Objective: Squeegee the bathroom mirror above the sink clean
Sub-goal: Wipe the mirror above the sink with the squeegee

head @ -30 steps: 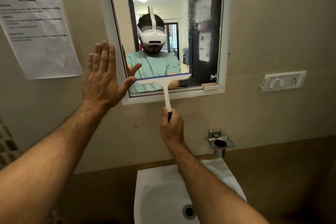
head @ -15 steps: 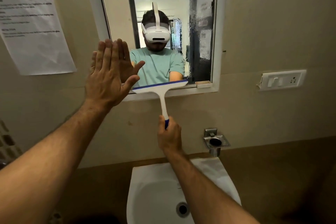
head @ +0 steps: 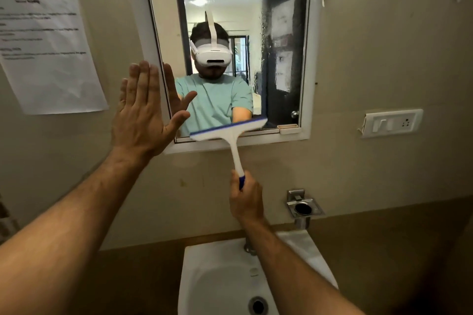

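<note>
Gripping the blue end of the squeegee (head: 231,135) handle, right hand (head: 246,199) has its fingers curled round it from below; white handle runs up from the fist to the blade. Blade sits tilted, right end higher, across the bottom edge of the mirror (head: 281,33), its lower left part over the white frame; whether the rubber touches glass, can't tell. Left hand (head: 143,112) is flat, fingers straight and together, thumb spread, set against the mirror's left frame edge with fingertips over the glass. Right strip of the mirror looks streaky and wet; the rest reads clearer. White sink (head: 317,263) is directly below, right forearm crossing over it. Metal holder (head: 303,208) on the wall just right of the right hand. Switch plate (head: 393,123) beside the mirror's bottom right corner. Paper notice (head: 48,46) on the wall left of the mirror.
</note>
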### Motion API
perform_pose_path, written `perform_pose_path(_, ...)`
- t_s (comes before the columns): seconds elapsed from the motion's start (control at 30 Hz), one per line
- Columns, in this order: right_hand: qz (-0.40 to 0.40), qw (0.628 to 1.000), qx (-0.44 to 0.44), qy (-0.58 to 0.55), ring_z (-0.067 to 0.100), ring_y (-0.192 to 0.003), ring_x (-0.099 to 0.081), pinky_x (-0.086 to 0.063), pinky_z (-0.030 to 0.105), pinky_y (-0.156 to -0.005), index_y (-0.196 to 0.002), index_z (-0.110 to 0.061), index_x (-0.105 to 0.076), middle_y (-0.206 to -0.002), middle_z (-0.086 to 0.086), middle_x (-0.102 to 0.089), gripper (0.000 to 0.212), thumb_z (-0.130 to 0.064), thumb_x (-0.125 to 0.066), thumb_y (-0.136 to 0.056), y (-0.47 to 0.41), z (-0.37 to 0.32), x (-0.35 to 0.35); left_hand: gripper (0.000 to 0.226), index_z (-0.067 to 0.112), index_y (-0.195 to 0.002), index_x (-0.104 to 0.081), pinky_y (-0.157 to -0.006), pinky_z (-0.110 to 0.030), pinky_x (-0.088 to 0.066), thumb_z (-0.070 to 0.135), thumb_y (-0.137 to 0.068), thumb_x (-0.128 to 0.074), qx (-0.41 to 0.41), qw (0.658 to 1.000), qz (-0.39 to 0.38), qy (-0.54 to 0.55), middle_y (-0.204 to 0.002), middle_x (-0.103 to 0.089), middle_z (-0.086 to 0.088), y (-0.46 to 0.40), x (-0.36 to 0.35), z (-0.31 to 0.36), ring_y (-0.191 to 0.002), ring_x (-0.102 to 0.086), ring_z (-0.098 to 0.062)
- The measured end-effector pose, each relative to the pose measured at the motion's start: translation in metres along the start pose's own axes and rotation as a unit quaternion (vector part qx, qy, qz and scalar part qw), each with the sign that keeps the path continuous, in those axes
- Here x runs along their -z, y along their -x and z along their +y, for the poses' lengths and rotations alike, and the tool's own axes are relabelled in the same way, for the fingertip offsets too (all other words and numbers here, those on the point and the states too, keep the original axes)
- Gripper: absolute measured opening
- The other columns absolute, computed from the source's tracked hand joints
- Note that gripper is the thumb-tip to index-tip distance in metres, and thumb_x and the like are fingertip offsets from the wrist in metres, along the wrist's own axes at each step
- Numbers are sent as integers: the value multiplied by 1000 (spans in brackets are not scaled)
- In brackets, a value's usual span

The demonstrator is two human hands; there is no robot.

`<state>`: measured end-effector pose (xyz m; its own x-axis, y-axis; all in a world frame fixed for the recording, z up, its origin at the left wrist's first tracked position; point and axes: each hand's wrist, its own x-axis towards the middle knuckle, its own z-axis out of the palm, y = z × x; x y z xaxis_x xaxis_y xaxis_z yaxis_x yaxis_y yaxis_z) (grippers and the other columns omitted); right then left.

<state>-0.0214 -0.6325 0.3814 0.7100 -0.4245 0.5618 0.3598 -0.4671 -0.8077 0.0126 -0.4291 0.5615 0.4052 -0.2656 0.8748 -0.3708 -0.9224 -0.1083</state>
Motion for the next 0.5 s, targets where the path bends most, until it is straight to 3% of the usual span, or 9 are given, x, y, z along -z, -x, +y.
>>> perform_pose_path(0.1,21,1000,-16,4,6,-48,-44,-35,27,-50,-71,-26,-47,-58,-8,-47,31,-36,-51,-101,7,2,-4,98,9,-162,3,-128,-41,5,76,-94,-20,1,1000,-3,9,-171,7,-12,2,-4,-9,-158,9,-25)
perform_pose_path(0.27,19,999,18,-19,11,-53,-49,-40,31,-51,-80,-25,-52,-63,-6,-51,27,-39,-47,-102,-22,-40,-6,99,9,-162,3,-128,-42,4,76,-94,-21,-2,1000,-10,20,-170,8,-12,5,-7,-12,-158,9,-25)
perform_pose_path(0.37,46,997,59,-28,21,-70,-62,-50,36,-60,-105,-20,-62,-79,-2,-62,34,-47,-41,-100,-65,-80,-1,98,8,-161,3,-128,-44,3,75,-93,-20,-9,1000,-5,28,-170,7,-14,-1,-6,-7,-157,9,-26)
perform_pose_path(0.43,51,995,74,-37,17,-80,-66,-55,32,-67,-118,-26,-61,-98,2,-67,42,-53,-36,-97,-86,-99,2,98,8,-161,4,-127,-42,5,73,-94,-23,-6,1000,7,30,-170,7,-15,-7,-5,-2,-156,12,-24)
perform_pose_path(0.5,42,995,85,-30,17,-84,-66,-57,33,-70,-122,-31,-58,-104,5,-67,42,-54,-34,-96,-93,-97,3,97,7,-161,2,-127,-41,6,72,-94,-24,3,999,22,31,-170,5,-16,-12,-3,1,-157,10,-25)
